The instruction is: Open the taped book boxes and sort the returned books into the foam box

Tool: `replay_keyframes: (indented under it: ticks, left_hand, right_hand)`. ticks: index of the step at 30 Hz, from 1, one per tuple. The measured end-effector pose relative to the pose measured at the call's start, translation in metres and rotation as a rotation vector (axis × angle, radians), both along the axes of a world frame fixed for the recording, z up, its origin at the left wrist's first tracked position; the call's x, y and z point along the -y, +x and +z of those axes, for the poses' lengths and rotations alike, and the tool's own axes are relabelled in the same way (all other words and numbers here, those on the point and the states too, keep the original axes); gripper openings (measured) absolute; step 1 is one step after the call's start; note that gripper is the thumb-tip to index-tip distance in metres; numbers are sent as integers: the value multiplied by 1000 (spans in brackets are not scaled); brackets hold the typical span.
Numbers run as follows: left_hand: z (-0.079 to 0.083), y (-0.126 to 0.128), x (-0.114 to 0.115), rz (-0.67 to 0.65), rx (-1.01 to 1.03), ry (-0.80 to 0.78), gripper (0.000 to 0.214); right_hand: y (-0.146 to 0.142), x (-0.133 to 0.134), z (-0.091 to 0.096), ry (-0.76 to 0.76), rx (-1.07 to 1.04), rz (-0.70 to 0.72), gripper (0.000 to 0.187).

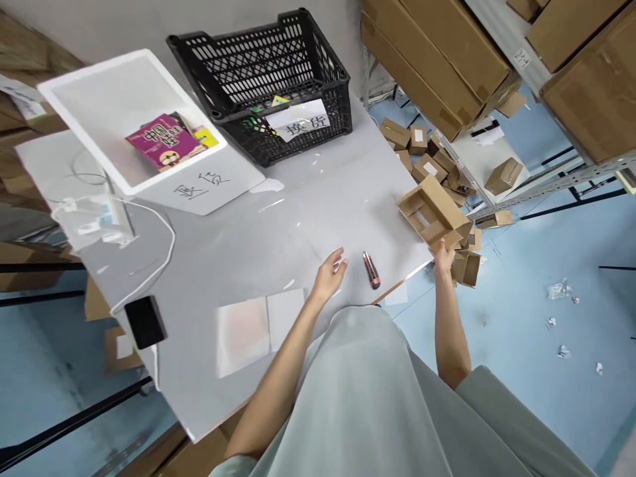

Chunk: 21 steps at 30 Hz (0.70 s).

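Observation:
My right hand [444,255] grips an open, empty cardboard box [437,199] by its near flap, at the right edge of the table. Over the table my left hand [330,273] hovers or rests with its fingers apart, holding nothing. A red and black box cutter [370,270] lies on the table just right of my left hand. To the left of that hand, a flat whitish and pinkish booklet or sheet [243,336] lies near the table's front edge.
On the table [213,258] stand a white bin [89,126] with books [166,140] inside and a black plastic crate [298,129]. A phone [145,322] with a white cable lies at the left. Several small boxes [427,165] are heaped on the floor beside shelving [531,192].

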<state>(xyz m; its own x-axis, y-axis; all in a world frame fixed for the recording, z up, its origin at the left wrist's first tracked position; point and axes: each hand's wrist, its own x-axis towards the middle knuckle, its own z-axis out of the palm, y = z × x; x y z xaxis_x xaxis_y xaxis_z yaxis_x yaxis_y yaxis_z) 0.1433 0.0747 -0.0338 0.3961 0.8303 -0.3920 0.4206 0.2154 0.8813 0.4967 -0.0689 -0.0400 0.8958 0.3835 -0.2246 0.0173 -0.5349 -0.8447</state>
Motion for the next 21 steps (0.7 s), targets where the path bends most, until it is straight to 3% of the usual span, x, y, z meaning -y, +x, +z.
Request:
replay_keyframes:
  ticks: [3, 6, 9, 12, 14, 16, 18, 21]
  left_hand:
    - [-18, -35, 9, 82, -35, -47, 43]
    - [-32, -77, 16, 214, -76, -43, 39]
    - [-38, -127, 24, 383, -161, 8, 39]
    - [-37, -184, 30, 547, -347, 114, 46]
    - [-37, -224, 32, 633, -508, 195, 56]
    - [-41, -260, 34, 695, -638, 219, 69]
    - [-50, -289, 36, 716, -696, 124, 79]
    - [-69, -310, 45, 641, -692, -67, 81]
  right_hand:
    - [23, -7, 6, -5, -185, -178, 57]
    - [37, -8, 19, -88, -178, -126, 59]
    - [36, -3, 34, -196, 107, -28, 72]
    - [17, -6, 43, -215, 471, 22, 83]
    - [-11, -21, 40, -122, 580, 143, 80]
    - [-57, -44, 30, -24, 498, 356, 72]
    - [-116, -68, 14, -16, 234, 621, 62]
    - [-211, -91, -12, -220, -251, 1007, 44]
